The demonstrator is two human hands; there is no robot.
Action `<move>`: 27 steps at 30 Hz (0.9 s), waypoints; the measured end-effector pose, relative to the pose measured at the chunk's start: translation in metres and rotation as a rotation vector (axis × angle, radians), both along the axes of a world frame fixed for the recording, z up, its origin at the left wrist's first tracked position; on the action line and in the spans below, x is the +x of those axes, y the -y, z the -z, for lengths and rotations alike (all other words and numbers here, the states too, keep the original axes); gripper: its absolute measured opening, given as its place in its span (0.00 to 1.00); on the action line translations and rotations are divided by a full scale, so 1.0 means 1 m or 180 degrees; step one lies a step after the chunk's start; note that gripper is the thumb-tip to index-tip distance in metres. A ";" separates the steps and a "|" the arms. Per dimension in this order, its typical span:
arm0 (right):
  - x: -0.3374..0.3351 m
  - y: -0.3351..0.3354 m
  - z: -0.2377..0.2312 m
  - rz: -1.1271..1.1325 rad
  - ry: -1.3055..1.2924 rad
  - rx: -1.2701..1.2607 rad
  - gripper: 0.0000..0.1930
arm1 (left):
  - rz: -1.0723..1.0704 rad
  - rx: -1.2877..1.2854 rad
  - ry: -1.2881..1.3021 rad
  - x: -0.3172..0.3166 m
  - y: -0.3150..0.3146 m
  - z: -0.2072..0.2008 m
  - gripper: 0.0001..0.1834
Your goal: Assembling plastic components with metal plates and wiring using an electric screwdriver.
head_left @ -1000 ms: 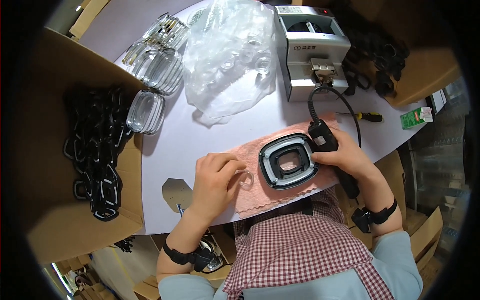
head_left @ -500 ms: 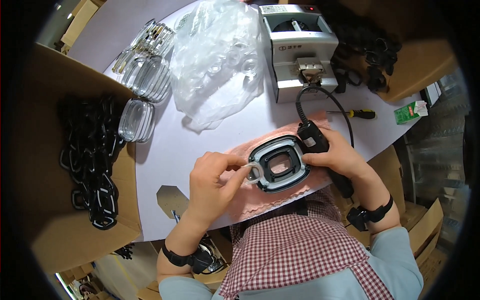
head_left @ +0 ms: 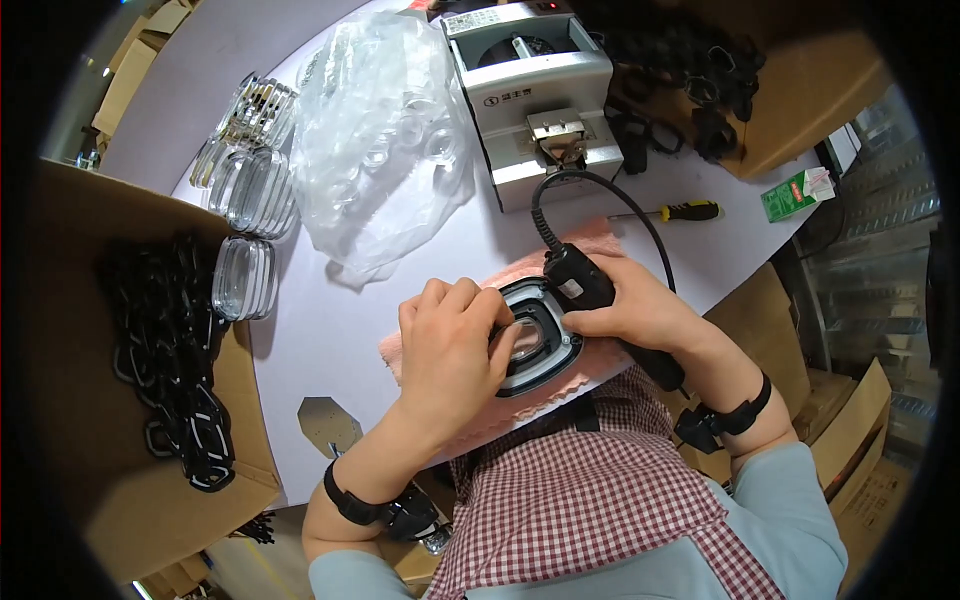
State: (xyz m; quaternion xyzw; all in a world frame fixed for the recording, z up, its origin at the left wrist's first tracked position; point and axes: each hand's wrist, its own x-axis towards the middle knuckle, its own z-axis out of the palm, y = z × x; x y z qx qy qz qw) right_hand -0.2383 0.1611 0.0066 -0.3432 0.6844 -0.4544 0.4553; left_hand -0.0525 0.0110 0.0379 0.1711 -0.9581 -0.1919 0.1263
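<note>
A rounded black-and-grey plastic frame [head_left: 558,368] with an opening in its middle lies on a pink cloth [head_left: 598,240]. My left hand [head_left: 452,345] reaches over the frame's left side, its thumb and fingers closed on a small clear ring-shaped piece [head_left: 527,340] at the opening. The fingers partly cover this piece, so I cannot tell if it is seated. In my right hand [head_left: 645,312] is a black corded power screwdriver [head_left: 580,277], lying across the palm. The right thumb presses on the frame's right edge.
A clear plastic bag [head_left: 385,150] of transparent rings lies beyond the cloth, beside a grey screw-feeder machine [head_left: 545,100]. Glass-like covers [head_left: 245,278] stand stacked at left, near a cardboard box [head_left: 250,400] of black frames. A yellow-black screwdriver [head_left: 692,211] and green carton [head_left: 795,196] lie right.
My left hand has moved right, bringing the clear piece from beside the frame to its central opening. My right hand still holds the power screwdriver. The whole view has shifted somewhat.
</note>
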 end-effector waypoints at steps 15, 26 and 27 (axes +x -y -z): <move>0.006 -0.002 0.005 0.0174 -0.0340 -0.0732 0.28 | -0.0152 0.1047 0.1271 -0.012 0.024 0.002 0.35; -0.092 -0.005 -0.031 0.1645 -0.0466 -0.0500 0.20 | -0.0185 0.1457 0.1596 -0.016 0.029 0.003 0.40; -0.093 -0.003 -0.032 0.1591 -0.0360 -0.0464 0.20 | -0.0210 0.1472 0.1592 -0.017 0.027 0.000 0.40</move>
